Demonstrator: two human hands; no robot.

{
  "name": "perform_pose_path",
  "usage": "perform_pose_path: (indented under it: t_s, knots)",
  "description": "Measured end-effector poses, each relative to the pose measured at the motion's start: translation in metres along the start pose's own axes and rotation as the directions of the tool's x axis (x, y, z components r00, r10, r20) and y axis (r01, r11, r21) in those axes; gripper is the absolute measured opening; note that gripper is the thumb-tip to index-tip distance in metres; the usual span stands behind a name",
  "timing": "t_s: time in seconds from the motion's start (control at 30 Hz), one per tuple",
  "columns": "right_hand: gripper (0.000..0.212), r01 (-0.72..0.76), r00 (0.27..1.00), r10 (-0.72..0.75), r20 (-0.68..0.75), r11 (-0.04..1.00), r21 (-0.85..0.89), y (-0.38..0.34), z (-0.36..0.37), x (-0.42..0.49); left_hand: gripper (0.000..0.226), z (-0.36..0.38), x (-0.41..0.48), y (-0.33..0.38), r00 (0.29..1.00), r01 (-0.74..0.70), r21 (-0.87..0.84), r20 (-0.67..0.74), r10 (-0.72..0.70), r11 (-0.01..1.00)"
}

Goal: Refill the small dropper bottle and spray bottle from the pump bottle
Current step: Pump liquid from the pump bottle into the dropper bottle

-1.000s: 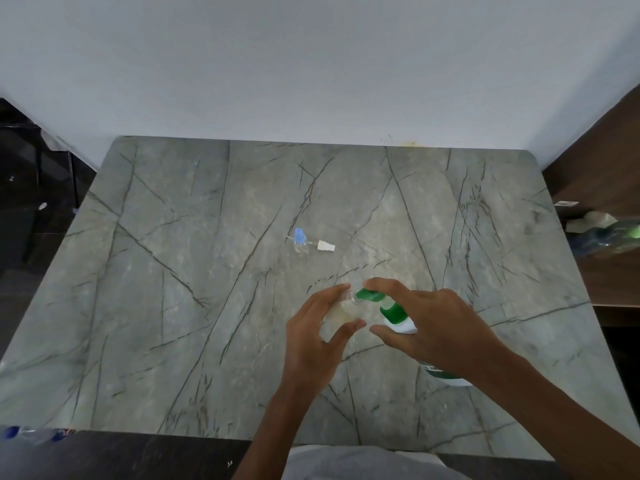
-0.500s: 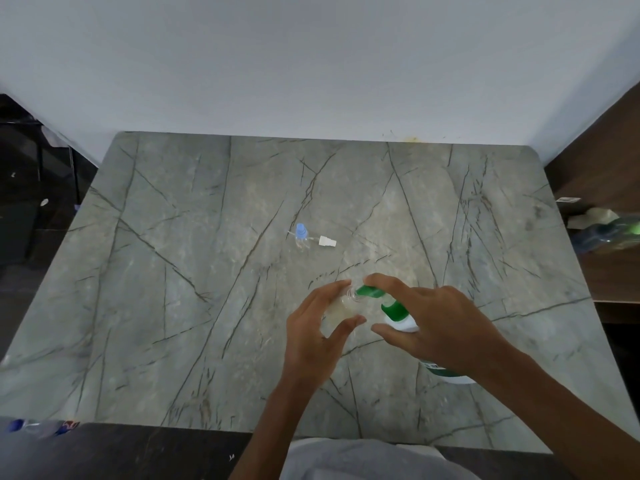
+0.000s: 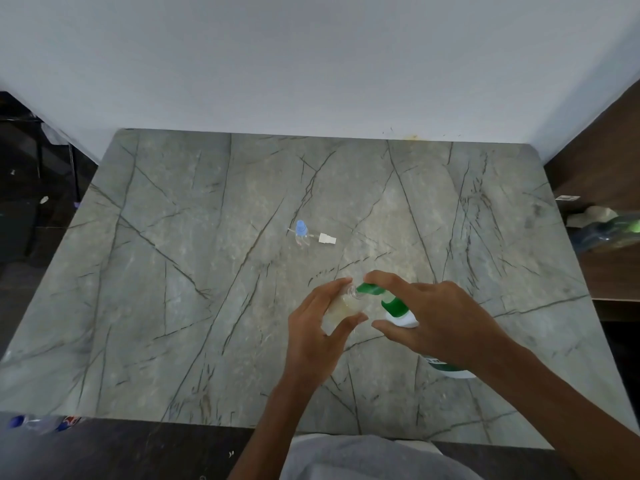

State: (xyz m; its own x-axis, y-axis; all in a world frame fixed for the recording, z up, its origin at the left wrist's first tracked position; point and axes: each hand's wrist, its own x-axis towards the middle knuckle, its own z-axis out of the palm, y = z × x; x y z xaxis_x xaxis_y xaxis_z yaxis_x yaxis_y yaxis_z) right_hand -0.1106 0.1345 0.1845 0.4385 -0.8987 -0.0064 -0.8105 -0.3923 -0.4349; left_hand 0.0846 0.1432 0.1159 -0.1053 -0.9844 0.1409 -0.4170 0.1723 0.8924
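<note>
Now filling. Left hand [image 3: 318, 337] wraps spray bottle [image 3: 343, 304]; right hand [image 3: 440, 320] fingers spread, pressing pump bottle [image 3: 394, 306]. Next: pump slowly.

Slight camera drift, table [image 3: 173, 289], left hand [image 3: 317, 341] with spray bottle [image 3: 341, 306] and right hand [image 3: 446, 320] sit a little higher in frame, blue-capped bottle [image 3: 38, 424] at lower left shows more.

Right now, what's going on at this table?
A person is topping up a small clear bottle from the green-and-white pump bottle. The left hand holds the clear bottle with its mouth at the green spout, and the right hand presses on the pump head. Some pale liquid is already inside. Farther back on the table, a blue-capped little bottle stands beside a loose white piece, untouched.
</note>
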Motion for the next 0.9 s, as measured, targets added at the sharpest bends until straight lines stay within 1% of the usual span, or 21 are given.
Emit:
perform_pose_path:
  t_s: [0.1,0.3,0.47,0.57,0.67,0.77,0.9]
  knots:
    - [0.065,-0.002,1.0,0.002,0.005,1.0,0.004,-0.0026,-0.0003,-0.001,0.048,-0.0015,-0.0002,0.0013,1.0,0.003,-0.007,-0.017,-0.003,1.0]
    - [0.065,-0.012,1.0,0.012,-0.012,1.0,0.023,-0.0046,-0.0002,-0.0013,0.048,-0.001,-0.0007,0.0021,1.0,0.004,-0.007,-0.017,-0.004,1.0]
    - [0.055,0.0,0.997,0.004,-0.072,0.999,0.045,-0.0039,-0.0002,-0.0014,0.049,0.0002,-0.0006,0.0025,1.0,-0.009,0.001,-0.001,0.009,1.0]
    - [0.053,-0.007,0.997,0.009,-0.075,0.999,0.032,-0.0042,0.001,-0.0019,0.049,0.0011,-0.0018,0.0015,1.0,-0.009,0.006,0.0,0.009,1.0]
    - [0.058,-0.002,0.997,0.004,-0.071,1.0,0.024,-0.0038,0.0019,-0.0024,0.048,0.0013,-0.0022,0.0014,1.0,-0.002,0.0,-0.004,0.002,1.0]
    - [0.064,-0.011,1.0,0.012,-0.02,0.999,0.038,-0.0048,0.0023,-0.0033,0.048,-0.0002,-0.0021,0.0022,1.0,-0.003,-0.005,-0.027,0.003,1.0]
    - [0.065,-0.015,0.999,0.016,-0.037,0.999,0.036,-0.0048,0.0039,-0.005,0.048,-0.0016,-0.0019,0.0028,1.0,-0.006,-0.006,-0.024,0.006,1.0]
